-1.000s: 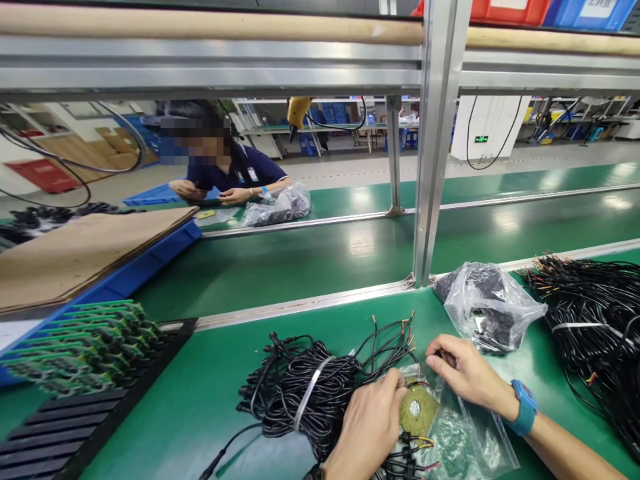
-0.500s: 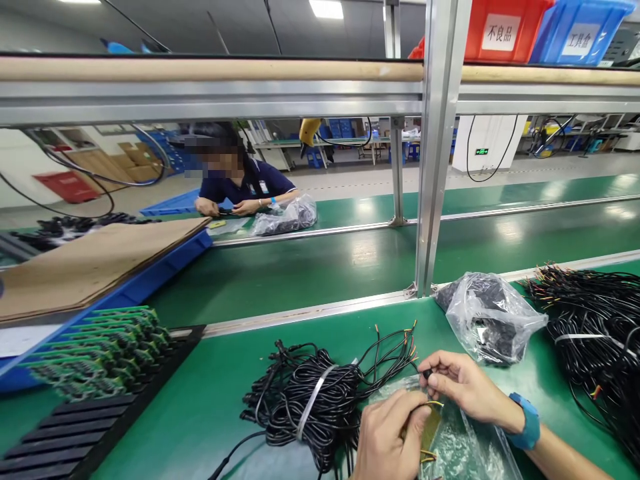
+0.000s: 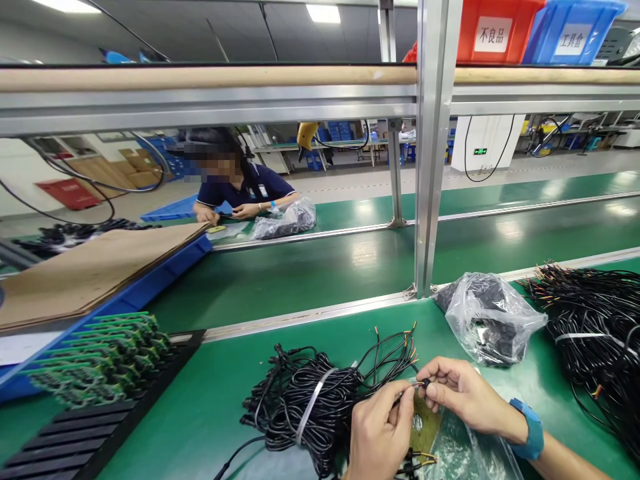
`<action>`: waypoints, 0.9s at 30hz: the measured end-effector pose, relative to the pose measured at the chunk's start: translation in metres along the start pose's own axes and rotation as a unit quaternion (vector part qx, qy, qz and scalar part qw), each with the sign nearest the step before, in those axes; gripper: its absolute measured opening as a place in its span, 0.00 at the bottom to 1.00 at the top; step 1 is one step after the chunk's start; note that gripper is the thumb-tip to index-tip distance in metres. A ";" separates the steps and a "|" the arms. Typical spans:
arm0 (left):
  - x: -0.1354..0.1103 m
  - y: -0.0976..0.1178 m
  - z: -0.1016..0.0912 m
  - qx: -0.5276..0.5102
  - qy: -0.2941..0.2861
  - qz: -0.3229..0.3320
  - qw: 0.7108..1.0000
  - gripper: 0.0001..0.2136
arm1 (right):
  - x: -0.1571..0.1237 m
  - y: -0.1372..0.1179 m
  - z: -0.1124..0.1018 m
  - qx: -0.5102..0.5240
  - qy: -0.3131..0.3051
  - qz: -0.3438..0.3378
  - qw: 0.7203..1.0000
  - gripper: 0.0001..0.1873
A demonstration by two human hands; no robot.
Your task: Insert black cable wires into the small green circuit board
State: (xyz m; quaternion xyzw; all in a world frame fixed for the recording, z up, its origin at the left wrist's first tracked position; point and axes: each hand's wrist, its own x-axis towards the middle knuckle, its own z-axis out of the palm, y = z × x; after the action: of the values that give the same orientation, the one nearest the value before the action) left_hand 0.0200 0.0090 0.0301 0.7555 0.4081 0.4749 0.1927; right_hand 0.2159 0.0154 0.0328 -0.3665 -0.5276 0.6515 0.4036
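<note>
My left hand (image 3: 381, 427) pinches the end of a black cable whose thin coloured wires (image 3: 416, 384) point to the right. My right hand (image 3: 467, 395), with a blue wristband above it, holds a small black part (image 3: 425, 383) at those wire tips. The two sets of fingertips nearly touch. Beneath them lie a yellowish flat piece (image 3: 424, 430) and a clear plastic bag (image 3: 463, 450). Several stripped cable ends (image 3: 425, 459) show below my left hand. Left of my hands rests a bundle of black cables (image 3: 313, 400) tied with a white band.
A bag of black parts (image 3: 493, 320) stands beyond my right hand. Another cable bundle (image 3: 600, 333) lies at the right. Green circuit boards (image 3: 107, 360) stand in a black slotted rack (image 3: 65, 433) at left. Past the metal post (image 3: 434, 167), a co-worker (image 3: 245, 180) sits opposite.
My left hand has turned and brought the wire tips up to the black part in my right hand. More of the yellowish piece and the cable ends below now shows.
</note>
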 end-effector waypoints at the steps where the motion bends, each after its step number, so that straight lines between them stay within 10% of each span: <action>1: 0.000 0.000 0.000 -0.001 -0.002 0.001 1.000 0.06 | 0.000 0.000 0.000 0.001 0.001 0.001 1.000 0.22; 13: 0.000 -0.006 0.001 0.053 -0.027 0.051 0.997 0.06 | -0.004 -0.011 -0.001 -0.291 0.059 -0.124 0.947 0.11; 27: -0.004 -0.014 -0.007 0.011 -0.111 -0.003 0.994 0.09 | -0.005 0.000 0.003 -0.332 0.034 -0.157 0.930 0.06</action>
State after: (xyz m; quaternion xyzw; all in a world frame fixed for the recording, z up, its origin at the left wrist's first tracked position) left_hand 0.0072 0.0137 0.0219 0.8043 0.3920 0.3831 0.2294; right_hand 0.2156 0.0096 0.0336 -0.4134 -0.7506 0.3548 0.3739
